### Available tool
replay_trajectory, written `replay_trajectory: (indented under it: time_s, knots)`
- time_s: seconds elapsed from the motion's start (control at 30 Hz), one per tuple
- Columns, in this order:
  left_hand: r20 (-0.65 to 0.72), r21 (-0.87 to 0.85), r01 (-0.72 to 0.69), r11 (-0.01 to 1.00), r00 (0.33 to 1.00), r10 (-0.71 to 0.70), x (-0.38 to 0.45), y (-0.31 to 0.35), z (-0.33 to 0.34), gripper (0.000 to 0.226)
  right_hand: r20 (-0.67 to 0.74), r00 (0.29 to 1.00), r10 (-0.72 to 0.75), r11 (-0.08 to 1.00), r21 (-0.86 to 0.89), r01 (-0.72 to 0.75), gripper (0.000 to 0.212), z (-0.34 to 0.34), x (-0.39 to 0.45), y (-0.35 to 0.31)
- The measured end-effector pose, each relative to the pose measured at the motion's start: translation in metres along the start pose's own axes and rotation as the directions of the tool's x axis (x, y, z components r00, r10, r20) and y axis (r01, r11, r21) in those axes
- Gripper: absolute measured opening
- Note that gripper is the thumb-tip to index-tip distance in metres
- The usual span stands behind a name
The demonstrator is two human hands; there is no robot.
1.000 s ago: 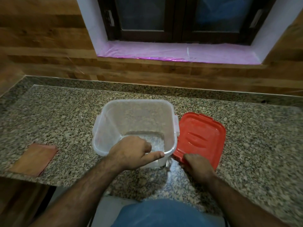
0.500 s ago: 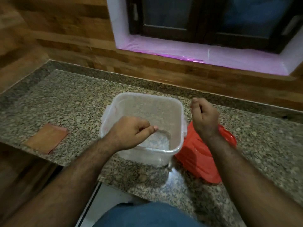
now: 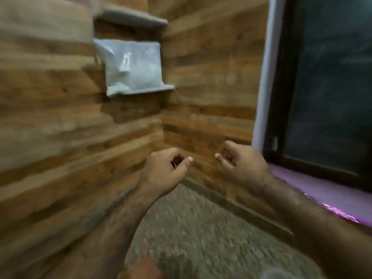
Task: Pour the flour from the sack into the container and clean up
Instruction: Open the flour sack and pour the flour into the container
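Head view, blurred: flour sack point(image 3: 132, 68) seen upright on corner wall shelf point(image 3: 150, 89), untouched. Left hand point(image 3: 164, 171) and right hand point(image 3: 240, 165) raised over worktop point(image 3: 201, 228), fingers loosely curled, nothing held. Container out of view. Pouring and cleanup judged not yet begun.

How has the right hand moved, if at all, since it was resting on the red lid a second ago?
Yes. The right hand has lifted off the lid and now hangs in the air, holding nothing, beside the window frame, raised toward the flour sack.
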State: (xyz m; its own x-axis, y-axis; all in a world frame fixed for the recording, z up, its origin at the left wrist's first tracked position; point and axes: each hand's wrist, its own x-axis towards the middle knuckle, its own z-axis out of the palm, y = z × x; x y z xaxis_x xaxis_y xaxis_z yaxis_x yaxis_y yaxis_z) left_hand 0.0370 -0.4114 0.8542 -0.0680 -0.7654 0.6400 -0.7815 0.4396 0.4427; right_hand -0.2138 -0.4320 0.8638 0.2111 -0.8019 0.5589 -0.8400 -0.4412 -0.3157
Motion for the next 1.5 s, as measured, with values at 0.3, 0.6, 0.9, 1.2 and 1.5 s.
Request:
replay_trajectory:
  time_s: [0.3, 0.6, 0.9, 1.2, 1.5]
  knots:
    - [-0.341, -0.019, 0.13, 0.991, 0.931, -0.128, 0.229, -0.16, -0.148, 0.038, -0.078, 0.986, -0.148, 0.978, -0.161, 0.134, 0.029, 0.048, 0.329, -0.125]
    - [-0.464, -0.095, 0.197, 0.976, 0.858, -0.218, 0.373, -0.233, -0.225, 0.07, -0.111, 0.983, -0.147, 0.95, -0.294, 0.109, 0.066, 0.056, 0.548, -0.194]
    - [-0.336, 0.145, 0.055, 0.988, 0.942, -0.003, 0.422, -0.23, -0.23, 0.03, -0.025, 0.992, -0.124, 0.958, -0.265, 0.113, 0.031, 0.09, 0.613, -0.197]
    - [-0.42, 0.288, -0.006, 0.958, 0.898, 0.132, 0.405, -0.18, -0.224, 0.031, -0.373, 0.927, -0.044, 0.999, -0.037, 0.033, 0.017, 0.081, 0.572, -0.189]
    - [-0.42, 0.217, -0.174, 0.96, 0.872, 0.253, 0.292, -0.11, -0.22, 0.032, -0.381, 0.912, -0.15, 0.983, -0.154, 0.098, 0.018, 0.013, 0.434, -0.157]
